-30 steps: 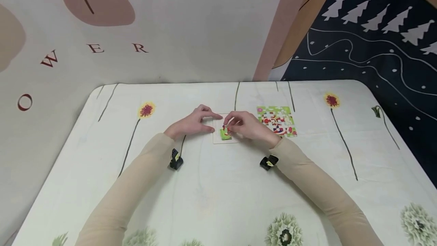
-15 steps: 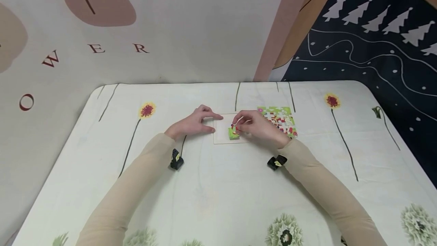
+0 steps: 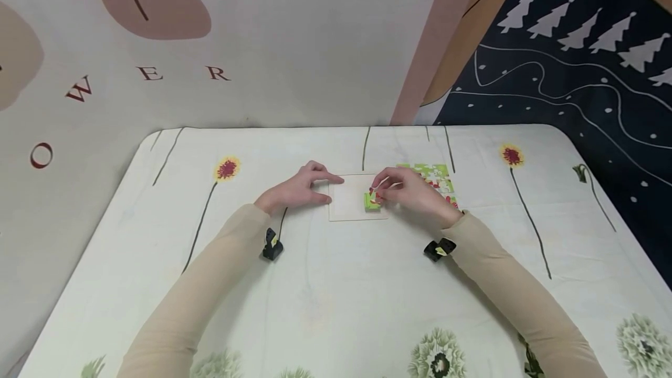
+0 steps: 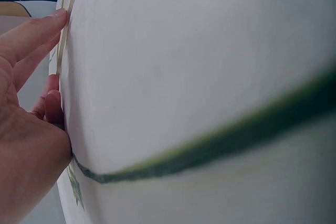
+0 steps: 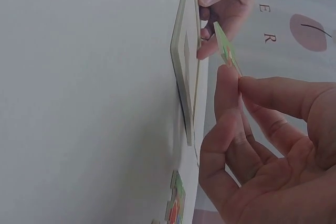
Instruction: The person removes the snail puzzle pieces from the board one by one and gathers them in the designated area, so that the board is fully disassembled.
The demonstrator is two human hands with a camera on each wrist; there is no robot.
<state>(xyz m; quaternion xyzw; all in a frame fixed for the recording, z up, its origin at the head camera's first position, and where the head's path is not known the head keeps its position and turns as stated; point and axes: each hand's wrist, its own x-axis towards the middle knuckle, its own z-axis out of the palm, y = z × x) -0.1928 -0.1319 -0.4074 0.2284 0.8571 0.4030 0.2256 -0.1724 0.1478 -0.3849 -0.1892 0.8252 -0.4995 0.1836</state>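
My right hand (image 3: 412,192) pinches a jigsaw puzzle piece (image 3: 371,202), green with red and white print, between thumb and fingertips. In the right wrist view that puzzle piece (image 5: 226,48) stands tilted, raised above a flat white puzzle tray (image 5: 182,80) with a low rim. The head view shows the tray (image 3: 347,203) bare on its visible face. My left hand (image 3: 298,187) rests at the tray's left edge, thumb and index finger spread, their tips on the rim. In the left wrist view its fingers (image 4: 39,32) lie against the thin tray edge.
Just right of the tray lie several joined puzzle pieces (image 3: 440,175), green with red and white, partly hidden by my right hand. A white cloth (image 3: 325,290) with printed flowers covers the table. A printed fabric wall (image 3: 315,74) rises at the back.
My right hand has moved rightward over the tray with the puzzle piece still pinched, now covering more of the joined pieces. The left hand has stayed on the tray's edge.
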